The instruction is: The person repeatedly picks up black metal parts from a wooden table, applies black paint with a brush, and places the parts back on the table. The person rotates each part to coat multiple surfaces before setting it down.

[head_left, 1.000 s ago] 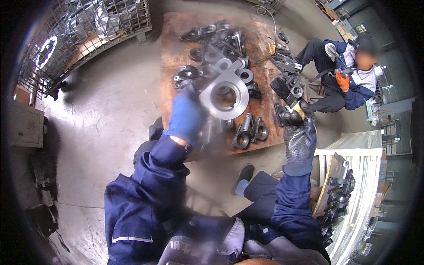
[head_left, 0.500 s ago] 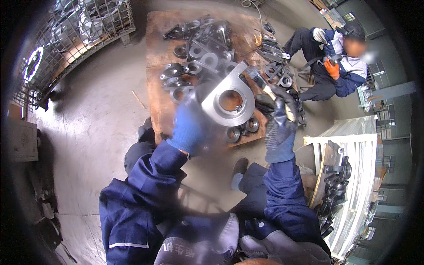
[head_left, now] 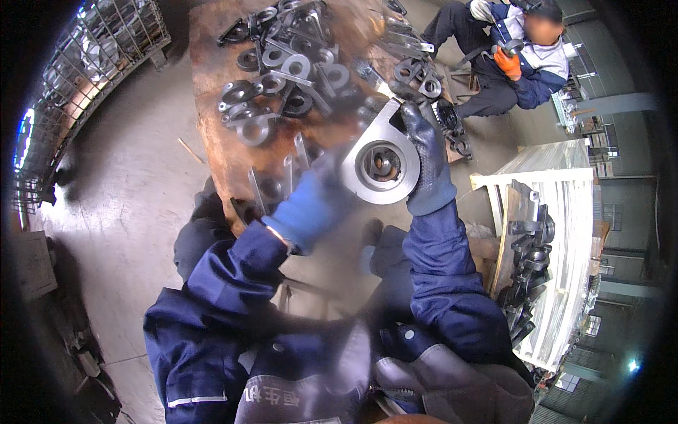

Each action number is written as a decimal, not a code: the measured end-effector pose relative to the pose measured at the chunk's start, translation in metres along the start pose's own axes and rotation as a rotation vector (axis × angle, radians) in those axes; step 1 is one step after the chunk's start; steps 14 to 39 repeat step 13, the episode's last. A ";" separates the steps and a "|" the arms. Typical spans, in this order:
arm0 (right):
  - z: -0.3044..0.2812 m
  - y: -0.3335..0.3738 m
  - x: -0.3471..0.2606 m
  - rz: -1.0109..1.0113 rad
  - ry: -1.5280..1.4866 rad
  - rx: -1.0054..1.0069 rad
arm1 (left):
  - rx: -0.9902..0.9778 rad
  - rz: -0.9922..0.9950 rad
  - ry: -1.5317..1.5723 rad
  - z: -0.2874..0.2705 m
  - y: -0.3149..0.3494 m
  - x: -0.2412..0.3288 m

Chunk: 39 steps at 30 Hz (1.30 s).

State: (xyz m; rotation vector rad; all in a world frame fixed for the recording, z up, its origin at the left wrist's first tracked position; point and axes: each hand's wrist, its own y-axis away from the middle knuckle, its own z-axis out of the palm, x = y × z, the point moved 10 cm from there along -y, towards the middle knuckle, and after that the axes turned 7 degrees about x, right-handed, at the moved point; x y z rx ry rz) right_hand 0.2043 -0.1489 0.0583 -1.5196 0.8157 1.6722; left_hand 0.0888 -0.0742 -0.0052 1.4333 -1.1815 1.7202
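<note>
A machined metal bracket (head_left: pixel 359 185) with a large round bore is held up in front of me, its flat face toward me. My left hand (head_left: pixel 321 189), in a blue work glove, grips its left side; the fingers are partly blurred and hidden behind the part. My right hand (head_left: pixel 427 145), in a dark-coated glove, is closed by the bracket's right edge and touches it. A small brush (head_left: pixel 369 73) with a pale handle sticks out from the right hand, bristles pointing up and left. Through the bore, another ring-shaped part shows below.
A brown tabletop (head_left: pixel 205 116) bears heaped metal brackets (head_left: pixel 293 67), with several standing near its front edge. A co-worker (head_left: pixel 526 63) with an orange glove sits far right. A white crate (head_left: pixel 565 247) and dark parts (head_left: pixel 533 254) are at right; a wire cage (head_left: pixel 106 63) is far left.
The right hand has moved in from beside the bracket to its right edge, brush still held. The view has shifted, so the table appears farther up and left.
</note>
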 end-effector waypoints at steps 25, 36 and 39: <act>0.005 -0.001 0.037 0.008 0.078 -0.044 | -0.053 -0.578 0.517 0.025 0.019 -0.039; 0.005 -0.001 0.037 0.008 0.078 -0.044 | -0.053 -0.578 0.517 0.025 0.019 -0.039; 0.005 -0.001 0.037 0.008 0.078 -0.044 | -0.053 -0.578 0.517 0.025 0.019 -0.039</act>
